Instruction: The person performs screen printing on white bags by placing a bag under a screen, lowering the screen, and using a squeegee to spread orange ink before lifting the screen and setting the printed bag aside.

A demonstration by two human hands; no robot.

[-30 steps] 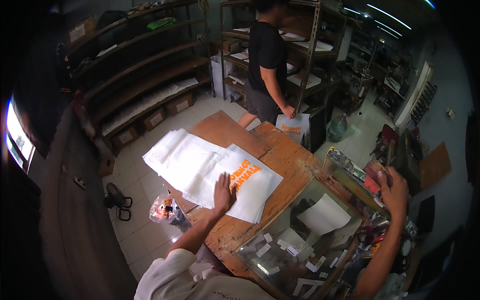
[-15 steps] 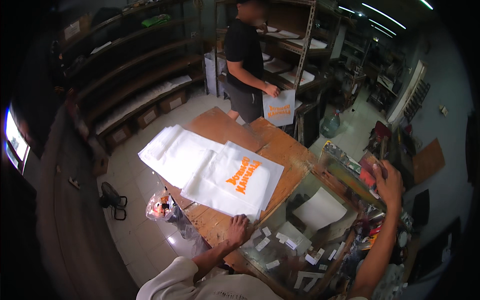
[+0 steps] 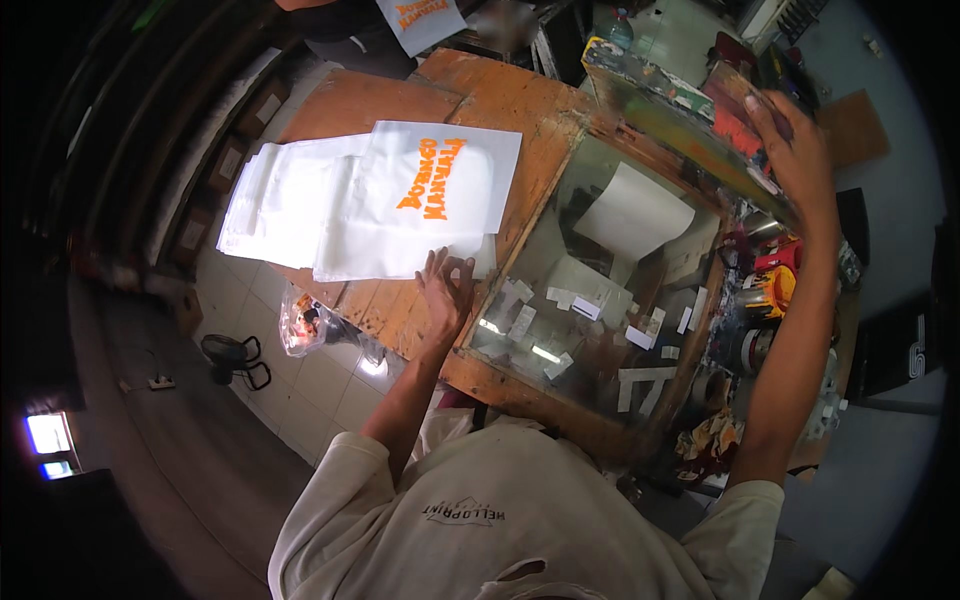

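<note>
A translucent white plastic bag (image 3: 365, 215) with orange lettering lies on top of a stack of similar bags (image 3: 285, 195) on the wooden table. My left hand (image 3: 446, 290) rests at its near edge, fingers apart, their tips on the plastic. Off to the right, my right hand (image 3: 800, 150) is closed round the brown edge of a red-and-brown squeegee (image 3: 733, 105), which stands against a raised, paint-stained printing screen (image 3: 650, 95). My palm hides part of the squeegee. Between my hands, a glass panel (image 3: 540, 290) set in the table carries strips of white tape and paper.
Paint cans (image 3: 768, 292) and stained cloths (image 3: 708, 440) crowd the area below my right arm. A clear bag of scraps (image 3: 305, 322) hangs beside the table's left edge, near a floor fan (image 3: 235, 360). Across the table a co-worker holds a printed bag (image 3: 425, 20).
My view has tipped downward, bringing my shirt in and cutting off the co-worker's upper body. The fingers of my left hand have spread. My right hand keeps its hold on the squeegee.
</note>
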